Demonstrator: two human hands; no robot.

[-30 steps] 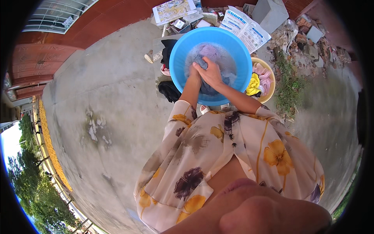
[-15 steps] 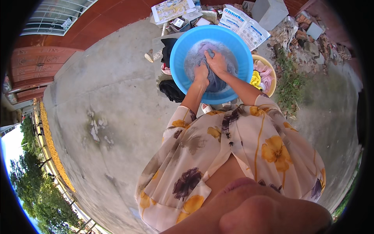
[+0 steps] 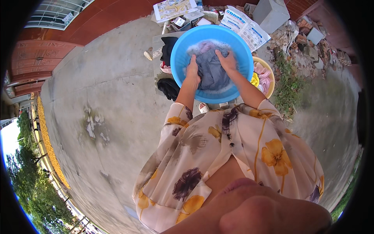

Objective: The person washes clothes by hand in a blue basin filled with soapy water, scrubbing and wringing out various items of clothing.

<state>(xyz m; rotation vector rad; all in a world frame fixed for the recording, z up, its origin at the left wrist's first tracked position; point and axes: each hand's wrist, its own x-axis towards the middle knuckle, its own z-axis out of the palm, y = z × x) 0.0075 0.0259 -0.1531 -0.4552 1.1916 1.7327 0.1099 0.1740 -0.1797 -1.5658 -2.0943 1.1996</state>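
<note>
A big light-blue plastic basin (image 3: 180,46) holds sudsy water and a wet grey garment (image 3: 212,68), spread wider across its middle. My left hand (image 3: 193,70) grips the garment's left side, thumb up and the other fingers mostly hidden in the cloth and water. On the right side, my right hand (image 3: 228,62) holds the same cloth, its thumb pointing inward over the top. A paler, purplish piece of cloth (image 3: 205,46) shows among the foam at the far side of the basin.
A yellowish tub (image 3: 272,86) with pink and yellow clothes stands right of the basin. Black clothes (image 3: 168,89) lie at its left. Beyond are a printed sack (image 3: 244,28), a grey block (image 3: 270,15) and rubble (image 3: 311,41). Concrete ground (image 3: 113,74) stretches left.
My hands have moved apart, the left one leftward and the right one rightward. The grey garment, bunched between them before, now lies opened out and higher in the water.
</note>
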